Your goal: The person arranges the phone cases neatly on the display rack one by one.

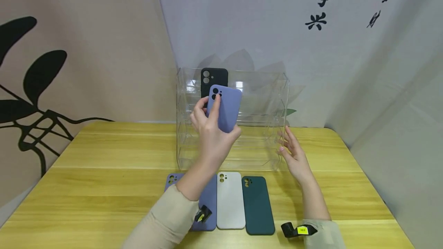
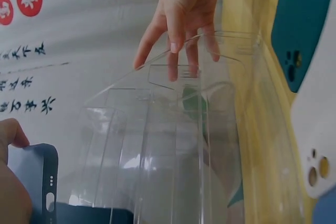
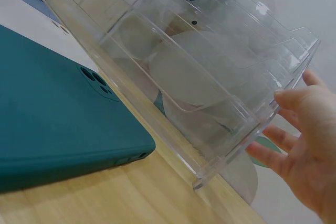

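Observation:
My left hand grips a lavender phone case and holds it up before a clear tiered display rack. In the left wrist view part of that case appears at lower left, fingers at its edge. Behind it, a black phone case stands in the rack's upper tier, partly hidden. At the rack's right side is my right hand; its spread, fairly straight fingers touch the side panel. The right wrist view shows the thumb and fingers of this hand along the panel's edge.
On the wooden table, in front of the rack, lie a purple case partly under the left forearm, a white case and a dark green case. A cloth backdrop hangs behind the table.

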A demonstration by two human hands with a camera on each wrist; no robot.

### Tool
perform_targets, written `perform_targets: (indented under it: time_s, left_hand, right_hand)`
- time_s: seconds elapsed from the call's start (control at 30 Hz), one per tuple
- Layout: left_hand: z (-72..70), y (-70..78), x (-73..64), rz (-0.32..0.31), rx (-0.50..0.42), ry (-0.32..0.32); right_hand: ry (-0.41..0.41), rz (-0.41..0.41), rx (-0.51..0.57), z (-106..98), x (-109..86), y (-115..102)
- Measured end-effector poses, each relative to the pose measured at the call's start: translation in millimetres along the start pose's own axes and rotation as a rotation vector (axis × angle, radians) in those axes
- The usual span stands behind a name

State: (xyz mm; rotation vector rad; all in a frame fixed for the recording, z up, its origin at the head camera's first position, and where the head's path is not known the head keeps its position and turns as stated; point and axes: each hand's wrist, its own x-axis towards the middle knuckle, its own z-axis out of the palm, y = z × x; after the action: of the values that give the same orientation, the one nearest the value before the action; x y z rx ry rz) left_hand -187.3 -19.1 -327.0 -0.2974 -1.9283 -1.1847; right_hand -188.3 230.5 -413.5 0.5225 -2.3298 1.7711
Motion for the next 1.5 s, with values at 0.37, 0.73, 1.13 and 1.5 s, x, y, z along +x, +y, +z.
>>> perform_targets:
  time_s: [0.37, 0.73, 1.13, 1.5]
  left_hand:
    - [44.8, 7.9, 28.9, 0.061, 0.015, 0.070]
    - [77.4, 5.0, 55.3, 0.084, 0.115, 0.091]
    - [105.5, 4.7, 57.6, 0.058, 0.251, 0.057]
    - [117.3, -3.3, 51.7, 0.017, 0.347, 0.011]
  right_hand:
    - [0.001, 0.015, 0.006, 0.2, -0.1, -1.0]
    - [0.001, 0.019, -0.010, 0.7, 0.9, -1.2]
    - [0.000, 0.001, -0.003, -1.3, 1.1, -0.6]
    - [-0.004, -0.004, 0.010, -1.3, 1.6, 1.6]
